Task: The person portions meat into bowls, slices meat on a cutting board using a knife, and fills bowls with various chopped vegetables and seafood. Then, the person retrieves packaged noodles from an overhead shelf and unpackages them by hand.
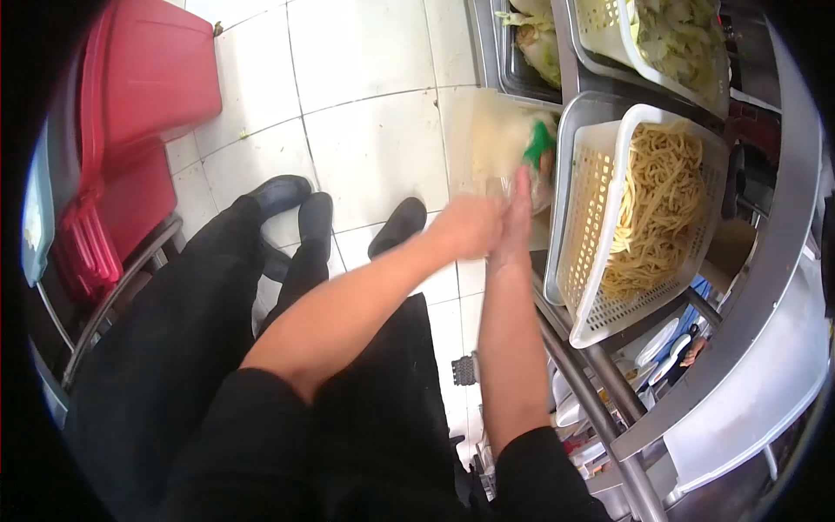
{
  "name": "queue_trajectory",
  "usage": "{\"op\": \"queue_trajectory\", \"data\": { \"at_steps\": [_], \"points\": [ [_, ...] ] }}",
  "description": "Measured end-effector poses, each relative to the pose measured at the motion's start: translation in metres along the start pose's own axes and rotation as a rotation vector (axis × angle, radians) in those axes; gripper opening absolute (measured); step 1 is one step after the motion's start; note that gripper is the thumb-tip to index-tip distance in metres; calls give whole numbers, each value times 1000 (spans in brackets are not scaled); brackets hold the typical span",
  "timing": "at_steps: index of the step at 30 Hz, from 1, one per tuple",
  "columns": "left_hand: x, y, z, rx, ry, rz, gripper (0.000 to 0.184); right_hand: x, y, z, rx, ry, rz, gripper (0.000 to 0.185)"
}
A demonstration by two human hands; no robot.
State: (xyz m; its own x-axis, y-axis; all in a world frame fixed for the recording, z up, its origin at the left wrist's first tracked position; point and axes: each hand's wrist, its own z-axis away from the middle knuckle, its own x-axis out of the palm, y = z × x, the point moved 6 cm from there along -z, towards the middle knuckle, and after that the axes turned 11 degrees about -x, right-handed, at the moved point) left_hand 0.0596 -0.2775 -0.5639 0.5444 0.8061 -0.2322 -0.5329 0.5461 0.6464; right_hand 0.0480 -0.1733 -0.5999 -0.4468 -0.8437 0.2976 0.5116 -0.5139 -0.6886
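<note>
A clear plastic bag (496,139) with a green patch, blurred by motion, is in front of me beside the steel counter. Its pale contents cannot be made out. My right hand (517,213) grips the bag's near end, thumb stretched along it and some fingertips showing by the green patch. Against that wrist and palm, my left hand (470,228) is closed in a blurred fist at the near edge of the bag. What its fingers hold is hidden. Just right of the hands, a white perforated basket (593,217) of cooked noodles (657,217) sits in a metal tray (561,191).
Another white basket (600,30) holds chopped leafy vegetable, beside a metal tray (496,70) with cabbage-like heads. Red plastic bins (156,70) stand at left. Close on my left is another person's dark-trousered leg (174,348). Steel rails (591,383) run along the right.
</note>
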Motion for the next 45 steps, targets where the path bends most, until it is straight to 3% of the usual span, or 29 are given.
{"op": "queue_trajectory", "data": {
  "at_steps": [1, 2, 5, 8, 11, 13, 15, 16, 19, 21, 23, 24, 27, 29, 31, 32, 35, 38, 40, 41, 42, 44, 45],
  "points": [
    [-1, 8, 17, 87, -46, -62, 48, -2, -3, -11, 27, -46, 70, 42],
    [-8, 1, 31, 104, -120, 38, 60, -16, 3, -12, 98, 33, 128, 32],
    [-34, -13, 17, 81, 24, 115, 75, -82, 32, -32, 52, 146, 319, 29],
    [-4, 12, -36, -106, -143, 494, 90, -52, 28, -4, -59, 109, 170, 34],
    [22, 40, -84, -265, 58, 534, 91, -40, 10, 25, -174, 104, 372, 38],
    [51, 33, -124, -370, 295, 614, 85, -59, 13, 21, -83, 101, 478, 32],
    [44, -2, -152, -96, 181, 784, 75, -81, 31, -24, -40, -19, 685, 28],
    [29, -12, -156, 46, 119, 854, 71, -86, 23, -42, -34, 89, 1169, 23],
    [11, 3, -72, 28, 63, 241, 57, -79, 27, -46, 121, 294, 332, 23],
    [10, 18, -32, 85, 42, -17, 53, -82, 29, -35, 82, 208, 157, 24],
    [1, 1, -41, -10, 51, 208, 51, -76, 30, -24, 91, 184, 42, 25],
    [-2, -10, -44, -63, 59, 324, 50, -70, 29, -10, 19, 267, 148, 26],
    [-18, -3, -88, -238, 126, 582, 45, -3, -20, 58, -43, 34, 431, 32],
    [0, -10, -78, -194, 138, 431, 43, -53, -15, 58, 127, 98, 375, 42],
    [-11, -7, -79, -88, 164, 300, 41, -57, -3, 36, 241, 120, 85, 53],
    [0, -6, -67, -41, 132, 253, 41, -34, -11, 45, 254, 258, 25, 63],
    [8, -10, -49, -14, -45, 193, 39, -103, 29, -27, 128, 28, 383, 72],
    [21, 24, 10, 123, -229, -16, 40, -76, 2, -34, 215, 219, 535, 67],
    [41, 11, 32, -2, -227, 130, 42, -50, -8, -25, 180, 251, 564, 66],
    [39, 6, 31, -24, -191, 205, 44, -39, -13, -27, 150, 248, 582, 65],
    [23, -1, 11, -58, -137, 203, 45, -65, 10, -54, 156, 191, 354, 58],
    [12, -18, -8, -166, -113, 219, 49, -52, 4, -32, 17, 106, 605, 52],
    [27, -17, 6, -99, -188, 152, 54, -36, -3, -10, -43, 65, 738, 51]
  ]
}}
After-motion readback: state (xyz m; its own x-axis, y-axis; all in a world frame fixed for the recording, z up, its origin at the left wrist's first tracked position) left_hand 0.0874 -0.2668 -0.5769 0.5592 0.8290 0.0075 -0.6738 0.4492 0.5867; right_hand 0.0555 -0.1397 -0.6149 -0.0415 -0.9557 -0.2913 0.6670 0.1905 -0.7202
